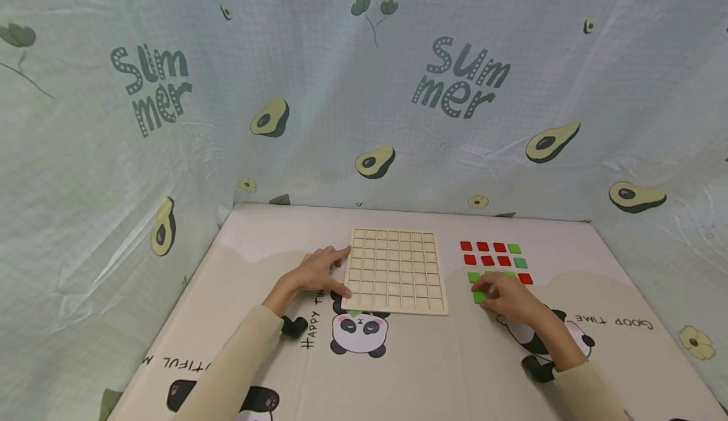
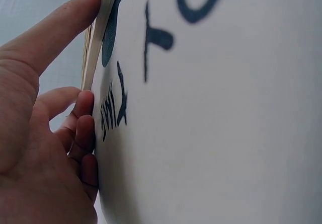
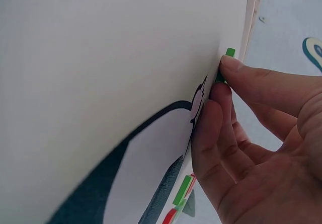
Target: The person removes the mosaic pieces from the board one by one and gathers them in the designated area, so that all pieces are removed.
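Note:
A pale wooden grid board (image 1: 395,272) with square cells lies flat on the table. My left hand (image 1: 320,270) rests at its left side, thumb at the near-left corner and index finger farther up the edge. In the left wrist view the thumb (image 2: 60,30) lies along the board's side (image 2: 95,38), with the other fingers bent below. To the right of the board my right hand (image 1: 508,296) pinches a green square tile (image 1: 479,296) at the near end of a tile group. The right wrist view shows that green tile (image 3: 230,52) between thumb and fingertips, close to the tabletop.
Red tiles (image 1: 487,260) and green tiles (image 1: 514,248) lie in rows beyond my right hand, which covers part of them. The tablecloth (image 1: 398,370) has panda prints and lettering. A hanging sheet (image 1: 318,92) with avocado prints walls the table at the back and sides.

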Action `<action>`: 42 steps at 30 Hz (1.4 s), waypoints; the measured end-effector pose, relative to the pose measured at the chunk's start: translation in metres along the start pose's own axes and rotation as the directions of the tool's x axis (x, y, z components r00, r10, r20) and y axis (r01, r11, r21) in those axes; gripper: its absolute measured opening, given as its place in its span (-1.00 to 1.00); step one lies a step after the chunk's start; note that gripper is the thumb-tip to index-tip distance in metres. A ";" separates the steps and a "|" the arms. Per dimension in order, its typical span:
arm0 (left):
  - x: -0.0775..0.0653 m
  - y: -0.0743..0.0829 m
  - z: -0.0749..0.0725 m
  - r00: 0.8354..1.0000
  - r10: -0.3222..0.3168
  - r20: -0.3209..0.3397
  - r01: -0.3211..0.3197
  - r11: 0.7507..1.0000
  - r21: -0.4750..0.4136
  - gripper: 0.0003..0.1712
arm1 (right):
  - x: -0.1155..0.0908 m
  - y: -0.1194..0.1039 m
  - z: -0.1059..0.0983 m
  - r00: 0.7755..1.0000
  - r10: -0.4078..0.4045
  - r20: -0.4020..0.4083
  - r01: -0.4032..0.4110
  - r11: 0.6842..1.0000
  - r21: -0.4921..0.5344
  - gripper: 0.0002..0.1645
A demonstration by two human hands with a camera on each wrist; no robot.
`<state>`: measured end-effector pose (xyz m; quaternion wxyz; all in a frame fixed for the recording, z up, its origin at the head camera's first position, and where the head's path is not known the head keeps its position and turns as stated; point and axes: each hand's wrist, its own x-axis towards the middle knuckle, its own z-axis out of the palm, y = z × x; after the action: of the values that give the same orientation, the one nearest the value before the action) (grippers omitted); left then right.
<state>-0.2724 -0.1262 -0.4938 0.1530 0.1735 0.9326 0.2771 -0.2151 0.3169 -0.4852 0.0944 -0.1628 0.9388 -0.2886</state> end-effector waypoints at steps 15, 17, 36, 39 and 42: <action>-0.002 -0.003 0.001 1.000 0.000 -0.011 -0.001 0.999 -0.033 0.31 | 0.002 -0.002 0.001 0.999 0.045 0.007 -0.045 0.998 0.049 -0.67; -0.003 -0.004 0.003 1.000 -0.004 -0.007 0.003 1.000 -0.028 0.31 | 0.001 -0.001 0.002 0.999 0.052 0.011 -0.052 0.997 0.054 -0.67; -0.001 -0.004 0.003 1.000 -0.004 -0.011 0.004 1.000 -0.006 0.32 | 0.000 0.003 0.005 0.998 0.065 0.000 -0.065 0.995 0.077 -0.66; -0.001 -0.003 0.002 1.000 0.002 -0.016 -0.002 1.000 -0.007 0.32 | 0.000 0.002 0.004 0.998 0.065 -0.007 -0.064 0.995 0.071 -0.66; -0.001 -0.001 0.002 1.000 0.008 -0.013 -0.008 1.000 -0.011 0.32 | -0.001 0.000 0.004 0.997 0.071 -0.007 -0.070 0.995 0.069 -0.66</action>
<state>-0.2712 -0.1269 -0.4956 0.1469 0.1747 0.9313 0.2838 -0.2131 0.3158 -0.4884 0.1058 -0.1248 0.9339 -0.3178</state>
